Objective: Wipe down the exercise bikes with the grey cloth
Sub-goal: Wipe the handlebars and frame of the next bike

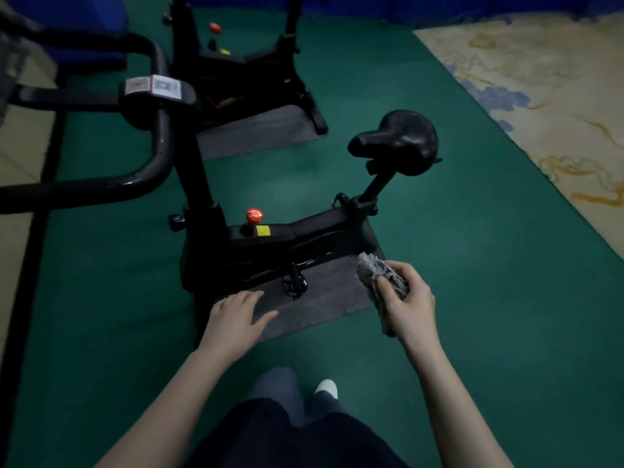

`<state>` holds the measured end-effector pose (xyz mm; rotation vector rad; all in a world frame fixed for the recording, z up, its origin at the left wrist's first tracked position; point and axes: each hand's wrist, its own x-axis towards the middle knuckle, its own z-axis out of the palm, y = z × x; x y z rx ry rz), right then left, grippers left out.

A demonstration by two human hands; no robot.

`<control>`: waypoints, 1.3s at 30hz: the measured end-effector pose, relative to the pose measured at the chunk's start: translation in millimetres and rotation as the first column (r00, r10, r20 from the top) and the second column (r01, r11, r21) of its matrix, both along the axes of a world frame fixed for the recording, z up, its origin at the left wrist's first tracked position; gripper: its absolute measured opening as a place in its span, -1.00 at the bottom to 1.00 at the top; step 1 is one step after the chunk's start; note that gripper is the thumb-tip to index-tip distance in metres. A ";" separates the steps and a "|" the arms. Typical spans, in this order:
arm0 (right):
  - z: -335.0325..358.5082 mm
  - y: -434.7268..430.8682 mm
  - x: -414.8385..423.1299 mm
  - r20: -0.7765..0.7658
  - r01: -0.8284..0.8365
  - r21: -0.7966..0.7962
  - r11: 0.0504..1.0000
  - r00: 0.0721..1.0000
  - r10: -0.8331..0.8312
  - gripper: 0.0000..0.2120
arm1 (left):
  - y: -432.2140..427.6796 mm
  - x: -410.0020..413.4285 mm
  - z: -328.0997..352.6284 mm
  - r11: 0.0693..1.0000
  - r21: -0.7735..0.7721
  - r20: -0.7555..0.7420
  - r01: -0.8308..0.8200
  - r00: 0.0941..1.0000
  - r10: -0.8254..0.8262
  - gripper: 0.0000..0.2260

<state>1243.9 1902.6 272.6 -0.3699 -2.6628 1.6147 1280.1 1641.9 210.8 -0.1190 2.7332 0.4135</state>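
Note:
A black exercise bike (287, 244) stands in front of me on a grey floor mat (324, 298), with its saddle (398, 140) to the right and its handlebars (148, 130) to the left. My right hand (405, 302) grips a bunched grey cloth (374, 271) in the air near the bike's rear, apart from the frame. My left hand (236, 315) hovers with relaxed fingers over the mat's near edge, close to the pedal (295, 283), and holds nothing. A second black bike (243, 72) stands farther back on its own mat.
Green flooring (439, 248) surrounds both bikes. A patterned beige carpet (540, 96) covers the right side. The near bike has a red knob (254, 216) on its frame. A blue wall or padding (67, 25) lies at the back left. My legs and one white shoe (327, 388) are below.

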 end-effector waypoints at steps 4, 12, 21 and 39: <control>-1.9 -14.2 -27.4 -0.017 -0.141 0.004 0.990 0.990 0.141 -0.86 | -8.7 6.3 2.5 0.990 0.010 0.006 -0.141 0.990 0.141 -0.45; -4.4 -65.9 -78.2 -0.024 -0.366 0.003 0.931 0.931 0.365 -0.85 | -40.7 10.7 -1.5 0.936 0.027 0.033 -0.350 0.937 0.349 -0.44; 9.0 -131.3 -142.2 -0.084 -0.516 0.009 0.857 0.853 0.514 -0.84 | -80.0 -23.2 -3.7 0.846 0.106 -0.027 -0.522 0.849 0.527 -0.43; 76.8 -237.5 -220.4 -0.344 -0.786 -0.132 0.604 0.608 0.716 -0.82 | -111.0 -24.4 24.0 0.478 0.159 -0.172 -0.864 0.452 0.875 -0.42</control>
